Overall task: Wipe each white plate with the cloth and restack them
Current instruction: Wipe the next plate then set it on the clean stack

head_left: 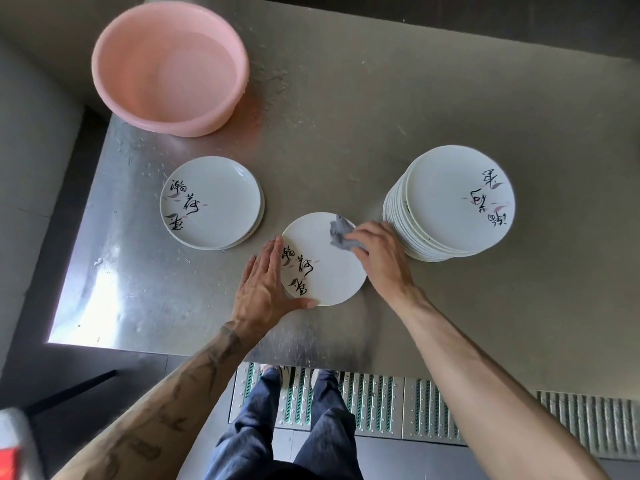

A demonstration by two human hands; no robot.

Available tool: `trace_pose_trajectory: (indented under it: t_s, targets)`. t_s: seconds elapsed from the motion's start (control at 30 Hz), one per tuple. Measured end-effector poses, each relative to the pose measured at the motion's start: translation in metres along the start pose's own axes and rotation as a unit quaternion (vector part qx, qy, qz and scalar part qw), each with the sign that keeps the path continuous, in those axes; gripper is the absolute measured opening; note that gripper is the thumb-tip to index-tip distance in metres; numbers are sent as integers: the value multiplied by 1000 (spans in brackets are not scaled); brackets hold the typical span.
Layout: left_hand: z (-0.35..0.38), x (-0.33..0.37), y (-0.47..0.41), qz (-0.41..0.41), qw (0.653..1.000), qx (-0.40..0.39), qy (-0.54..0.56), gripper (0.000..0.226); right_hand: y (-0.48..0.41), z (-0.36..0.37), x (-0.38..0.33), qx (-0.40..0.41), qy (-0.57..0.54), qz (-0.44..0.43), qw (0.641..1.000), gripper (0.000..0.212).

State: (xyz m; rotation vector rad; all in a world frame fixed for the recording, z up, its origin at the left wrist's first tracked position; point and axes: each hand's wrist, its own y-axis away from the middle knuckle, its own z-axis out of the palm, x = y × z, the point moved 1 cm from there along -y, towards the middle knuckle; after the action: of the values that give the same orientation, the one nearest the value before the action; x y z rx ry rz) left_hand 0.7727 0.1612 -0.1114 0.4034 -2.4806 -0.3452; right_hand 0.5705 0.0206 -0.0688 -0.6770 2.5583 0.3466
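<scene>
On the bench [346, 116] we see a single plate [332, 271] lying flat between a short stack [214, 206] to its left and a tall stack [457, 202] to its right. The left hand [266, 282] steadies its edge with straight fingers. The right hand [381, 258] clutches a grey cloth [341, 233] against its far rim. A pink basin [169, 67] stands far left; we cannot tell what it holds.

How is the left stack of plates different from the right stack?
The right stack is tall, with many plates; the left stack is low, only a few plates. The writing on the left stack's top plate faces the person; on the right stack it is turned upside down. Both hold white plates with black writing.
</scene>
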Motion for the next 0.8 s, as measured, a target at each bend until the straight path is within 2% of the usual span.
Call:
trace_pose_trajectory:
  t_s: [0.07, 0.2, 0.43, 0.5, 0.7, 0.8]
  targets:
    - [1, 0, 0, -3, 1000, -1, -4, 150, 14, 4, 1, 11, -11, 15, 1000, 24]
    - [0, -1, -1, 6, 1000, 1, -3, 148, 54, 10, -2, -25, -27, 14, 999, 20]
    - [0, 3, 0, 2, 1000, 0, -5, 148, -6, 4, 2, 15, 17, 10, 1000, 28]
    - [1, 2, -1, -1, 1000, 0, -9, 149, -2, 5, -2, 30, 19, 32, 999, 27]
    - [1, 3, -1, 4, 1000, -1, -25, 150, 64, 18, -16, 38, -50, 128, 990, 22]
    - [0, 7, 0, 11, 999, -12, -47, 150, 83, 26, -24, 22, -128, 159, 979, 21]
